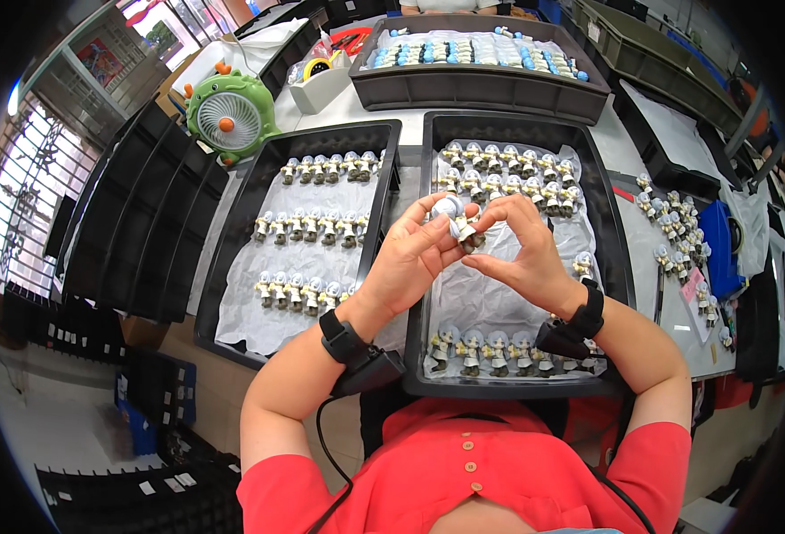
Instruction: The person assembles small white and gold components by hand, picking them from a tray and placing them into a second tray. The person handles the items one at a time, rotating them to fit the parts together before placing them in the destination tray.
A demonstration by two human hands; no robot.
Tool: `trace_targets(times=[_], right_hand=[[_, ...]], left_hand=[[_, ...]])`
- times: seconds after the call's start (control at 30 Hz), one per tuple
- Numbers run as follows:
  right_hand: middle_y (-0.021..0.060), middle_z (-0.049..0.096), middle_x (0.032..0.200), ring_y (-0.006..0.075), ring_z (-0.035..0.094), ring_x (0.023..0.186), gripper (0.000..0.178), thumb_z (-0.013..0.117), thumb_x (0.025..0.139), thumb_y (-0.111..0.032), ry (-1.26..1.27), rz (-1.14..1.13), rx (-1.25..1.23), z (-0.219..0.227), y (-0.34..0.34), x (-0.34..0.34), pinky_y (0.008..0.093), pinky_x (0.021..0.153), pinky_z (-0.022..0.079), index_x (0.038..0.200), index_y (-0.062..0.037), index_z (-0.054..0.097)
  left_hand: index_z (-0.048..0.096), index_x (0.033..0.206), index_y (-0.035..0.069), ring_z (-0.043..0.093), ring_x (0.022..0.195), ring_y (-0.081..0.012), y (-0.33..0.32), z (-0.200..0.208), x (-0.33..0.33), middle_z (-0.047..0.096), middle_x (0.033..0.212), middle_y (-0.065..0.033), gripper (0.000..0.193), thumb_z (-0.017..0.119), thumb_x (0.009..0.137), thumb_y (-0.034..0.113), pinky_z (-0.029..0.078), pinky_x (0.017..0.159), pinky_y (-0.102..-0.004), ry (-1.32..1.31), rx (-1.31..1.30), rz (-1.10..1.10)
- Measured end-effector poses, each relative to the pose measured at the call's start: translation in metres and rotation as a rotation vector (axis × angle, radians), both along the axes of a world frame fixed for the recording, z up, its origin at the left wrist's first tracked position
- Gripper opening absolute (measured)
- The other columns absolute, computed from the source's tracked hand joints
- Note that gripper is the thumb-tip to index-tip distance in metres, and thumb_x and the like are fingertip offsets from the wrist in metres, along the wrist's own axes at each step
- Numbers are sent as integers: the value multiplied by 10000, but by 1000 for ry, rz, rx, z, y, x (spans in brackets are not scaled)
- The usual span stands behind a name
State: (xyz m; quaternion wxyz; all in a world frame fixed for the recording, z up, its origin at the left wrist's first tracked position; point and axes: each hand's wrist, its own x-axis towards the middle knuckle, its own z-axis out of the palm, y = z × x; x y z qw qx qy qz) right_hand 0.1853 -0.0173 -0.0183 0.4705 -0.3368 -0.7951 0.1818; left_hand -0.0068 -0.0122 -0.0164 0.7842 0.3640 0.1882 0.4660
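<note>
Above the right-hand black tray (611, 245), I hold a small toy figurine (449, 208) with a pale grey-blue head, white body and dark brown base. My left hand (410, 254) is closed around its head and side. At its lower body, the thumb and forefinger of my right hand (531, 249) pinch it. Below my hands, rows of similar figurines (497, 349) lie on white paper in that tray, at its far and near ends. The left-hand black tray (391, 156) carries three rows of figurines (311, 224) on white paper.
A deep grey crate (490, 93) with blue-and-white figurines stands at the back. A green fan (230, 116) and a tape dispenser (319, 84) sit back left. Loose figurines (677, 227) cluster at right beside a blue holder (720, 249). Black trays (148, 214) stand stacked on the left.
</note>
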Motion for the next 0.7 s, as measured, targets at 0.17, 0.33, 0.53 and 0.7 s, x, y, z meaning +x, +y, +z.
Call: trace_targets(times=[0.17,0.33,0.53,0.7], right_hand=[[56,599,962,246,519,922,297,778,649,-133,-21,-128,51,1,-4,-1,370,830,396,880,-89,597],[83,608,874,246,570,824,232,757,702,-137,83,-86,-28,3,-1,-4,346,751,429,865,-48,619],[114,624,909,235,601,877,193,695,764,-88,-38,-44,-85,1,-8,-2,308,804,446,936,-14,645],[95,629,906,195,600,872,195,655,795,-78,-43,-10,-150,6,-9,-3,294,803,445,974,-5,631]], left_hand=[[369,1294,80,548,1114,-224,3,-5,-1,506,1263,-144,402,526,930,150,467,930,-357,0,8,2],[294,1394,61,556,1040,-151,-6,2,1,513,1205,-85,570,570,895,79,476,895,-310,82,94,129],[432,1308,46,570,925,-129,7,1,3,559,1042,-58,476,596,862,68,499,814,-294,268,105,166],[535,1191,57,628,865,-139,4,66,-72,585,970,-75,417,639,788,78,483,640,-210,1020,501,237]])
